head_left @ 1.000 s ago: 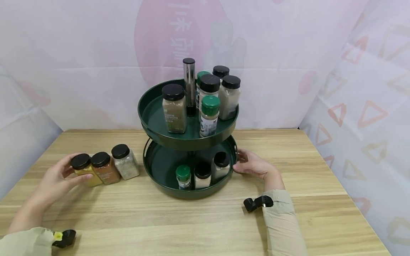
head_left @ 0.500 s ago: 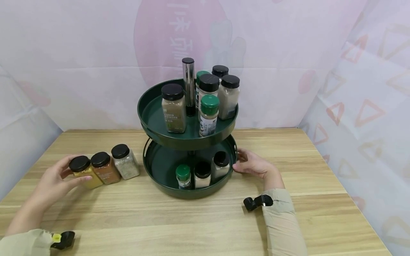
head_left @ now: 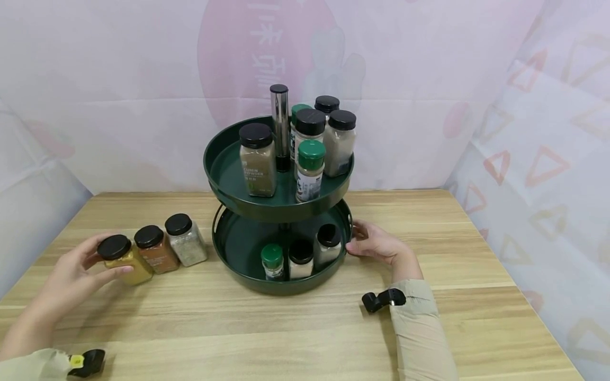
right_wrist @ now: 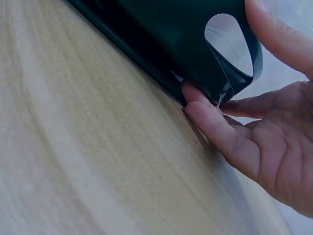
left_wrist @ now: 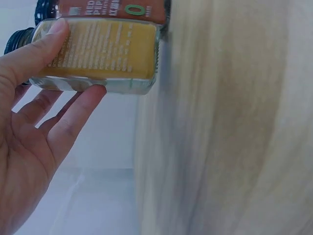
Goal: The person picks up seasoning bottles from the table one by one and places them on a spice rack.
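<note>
My left hand (head_left: 71,278) grips a glass spice jar of yellow powder (head_left: 135,267) between thumb and fingers. The black-lidded jar leans toward the hand; in the left wrist view, the thumb lies along its printed side. Right beside it stands a jar of reddish-brown powder (head_left: 160,257), then a jar of pale flakes (head_left: 189,248). At the right side of a dark green two-tier tray (head_left: 281,211), my right hand (head_left: 378,246) holds the lower tier by its edge near the handle cutout. In the right wrist view, its thumb is at the rim and fingertips are at the base.
The upper tier carries a cumin powder jar (head_left: 258,169), a green-capped bottle (head_left: 308,180) and several other jars around a metal post (head_left: 279,124). Below are a small green-capped bottle (head_left: 273,264) and two black-lidded jars. White printed cloth (head_left: 143,106) closes off the table's back and sides.
My left hand has shifted slightly left and toward me. The yellow powder jar's lid has tipped with it, away from the reddish-brown jar. My right hand has stayed at the tray.
</note>
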`<state>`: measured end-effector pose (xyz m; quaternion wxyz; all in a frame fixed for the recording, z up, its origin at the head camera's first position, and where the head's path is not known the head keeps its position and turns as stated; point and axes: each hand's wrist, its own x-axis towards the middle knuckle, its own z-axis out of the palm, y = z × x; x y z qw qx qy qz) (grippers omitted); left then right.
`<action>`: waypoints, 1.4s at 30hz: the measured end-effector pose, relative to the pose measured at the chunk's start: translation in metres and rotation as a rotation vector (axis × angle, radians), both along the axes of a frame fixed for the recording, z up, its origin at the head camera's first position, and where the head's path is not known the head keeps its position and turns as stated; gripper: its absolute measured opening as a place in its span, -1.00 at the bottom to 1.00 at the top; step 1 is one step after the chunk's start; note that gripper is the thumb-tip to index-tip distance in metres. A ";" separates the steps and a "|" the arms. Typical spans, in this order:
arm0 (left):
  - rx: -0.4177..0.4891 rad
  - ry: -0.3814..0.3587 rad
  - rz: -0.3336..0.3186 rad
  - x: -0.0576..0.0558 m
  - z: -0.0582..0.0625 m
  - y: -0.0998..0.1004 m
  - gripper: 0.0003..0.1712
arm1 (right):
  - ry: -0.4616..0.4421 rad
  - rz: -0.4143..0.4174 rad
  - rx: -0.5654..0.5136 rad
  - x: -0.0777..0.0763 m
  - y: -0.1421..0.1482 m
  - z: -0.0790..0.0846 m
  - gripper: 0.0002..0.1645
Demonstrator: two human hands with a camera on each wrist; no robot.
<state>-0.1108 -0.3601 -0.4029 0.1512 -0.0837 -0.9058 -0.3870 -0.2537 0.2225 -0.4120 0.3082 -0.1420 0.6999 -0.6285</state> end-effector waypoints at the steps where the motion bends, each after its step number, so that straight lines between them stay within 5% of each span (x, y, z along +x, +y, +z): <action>1: -0.003 0.003 -0.002 0.001 0.001 0.000 -0.22 | 0.000 0.001 0.000 0.000 0.000 0.000 0.08; 16: -0.004 -0.012 0.001 0.017 0.007 0.003 -0.20 | 0.008 0.003 -0.001 0.000 -0.001 0.001 0.09; 24: 0.038 0.036 -0.056 0.021 0.012 0.013 -0.20 | 0.005 0.003 -0.004 -0.001 0.000 -0.001 0.13; 42: 0.071 0.100 -0.145 0.017 0.036 0.044 -0.17 | 0.009 0.003 -0.007 0.000 0.000 -0.001 0.10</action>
